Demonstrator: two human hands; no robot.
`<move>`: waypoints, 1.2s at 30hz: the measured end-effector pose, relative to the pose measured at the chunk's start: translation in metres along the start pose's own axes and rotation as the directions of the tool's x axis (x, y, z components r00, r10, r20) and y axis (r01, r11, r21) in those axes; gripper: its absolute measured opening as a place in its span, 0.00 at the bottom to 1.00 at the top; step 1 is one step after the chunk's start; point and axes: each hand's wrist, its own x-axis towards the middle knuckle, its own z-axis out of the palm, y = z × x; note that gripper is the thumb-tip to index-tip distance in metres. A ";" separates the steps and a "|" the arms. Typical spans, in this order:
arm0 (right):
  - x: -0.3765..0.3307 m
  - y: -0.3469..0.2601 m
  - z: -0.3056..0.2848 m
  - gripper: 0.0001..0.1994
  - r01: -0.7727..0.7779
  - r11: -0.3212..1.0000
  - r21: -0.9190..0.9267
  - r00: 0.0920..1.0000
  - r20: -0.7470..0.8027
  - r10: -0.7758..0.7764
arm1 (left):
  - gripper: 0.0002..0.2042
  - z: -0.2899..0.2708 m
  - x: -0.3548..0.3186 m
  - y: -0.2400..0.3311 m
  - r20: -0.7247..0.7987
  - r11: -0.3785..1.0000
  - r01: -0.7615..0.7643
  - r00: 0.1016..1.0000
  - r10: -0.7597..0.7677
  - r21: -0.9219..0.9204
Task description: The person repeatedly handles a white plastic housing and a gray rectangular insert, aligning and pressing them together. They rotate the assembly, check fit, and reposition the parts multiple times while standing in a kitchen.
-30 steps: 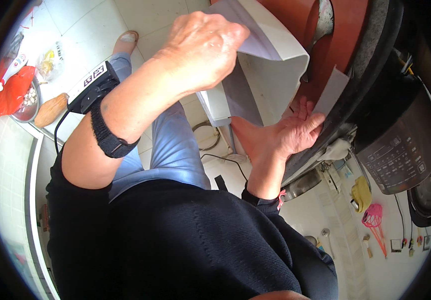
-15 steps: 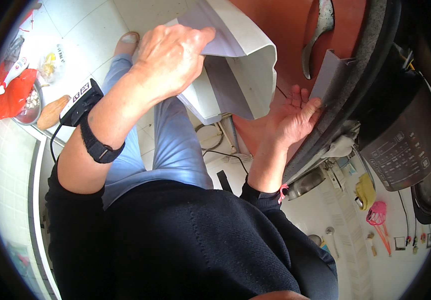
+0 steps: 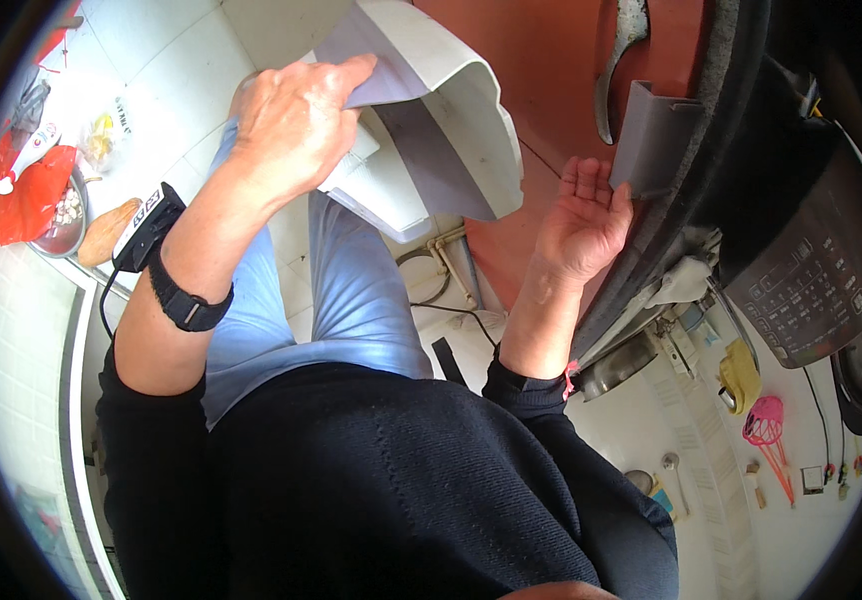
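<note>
My left hand (image 3: 296,125) grips the edge of a white and lilac-grey plastic housing (image 3: 481,120), a hollow shell with an open end. It hangs tilted above my legs, in front of the red cabinet door (image 3: 551,60). My right hand (image 3: 583,225) is turned palm up with its fingers curled. Its thumb and forefinger meet the lower corner of a grey angled plastic piece (image 3: 656,140), which stands beside the dark counter edge. A curved metal handle (image 3: 613,70) sits on the red door, just beyond my right fingers.
A dark appliance with a button panel (image 3: 801,300) stands at the right. A metal bowl (image 3: 66,220), a red plastic bag (image 3: 36,190) and a brown, elongated item (image 3: 106,232) lie at the left. A pink mesh strainer (image 3: 763,420) and a yellow cloth (image 3: 739,378) hang lower right.
My left hand and the white housing have shifted left. The grey piece by my right hand has turned and shows a broader face. The whole view has shifted slightly.
</note>
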 end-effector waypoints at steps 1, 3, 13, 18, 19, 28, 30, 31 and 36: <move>0.001 -0.002 0.000 0.10 -0.048 0.997 0.061 0.999 0.015 0.047 | 0.21 0.000 -0.001 0.000 -0.008 1.000 0.013 1.000 -0.013 -0.004; 0.002 -0.004 0.000 0.09 -0.111 0.986 0.127 0.993 0.042 0.107 | 0.21 0.002 -0.004 0.000 -0.007 0.999 0.041 0.999 -0.041 0.007; -0.021 -0.009 -0.017 0.18 -0.251 0.953 0.169 0.945 0.258 0.203 | 0.19 0.008 -0.016 0.000 -0.035 0.993 0.111 0.993 -0.110 0.042; -0.015 -0.012 -0.020 0.22 -0.579 0.652 0.490 0.805 0.472 0.360 | 0.19 0.002 -0.021 0.001 -0.041 0.979 0.191 0.981 -0.188 0.069; -0.007 -0.010 -0.019 0.23 -0.624 0.545 0.560 0.778 0.510 0.367 | 0.20 0.002 -0.022 0.000 -0.065 0.982 0.179 0.982 -0.175 0.061; 0.018 0.021 -0.034 0.13 -0.600 0.224 0.768 0.743 0.431 0.512 | 0.21 0.006 -0.028 -0.009 -0.082 0.978 0.191 0.979 -0.184 0.086; 0.026 0.024 -0.034 0.13 -0.600 0.175 0.781 0.706 0.415 0.574 | 0.21 0.007 -0.029 -0.010 -0.087 0.979 0.187 0.980 -0.180 0.079; 0.029 0.025 -0.033 0.13 -0.580 0.155 0.800 0.694 0.385 0.609 | 0.21 0.007 -0.029 -0.010 -0.083 0.979 0.191 0.979 -0.185 0.070; 0.038 0.028 -0.017 0.14 -0.682 0.024 0.731 0.599 0.540 0.591 | 0.21 0.007 -0.029 -0.013 -0.052 0.973 0.220 0.975 -0.216 0.073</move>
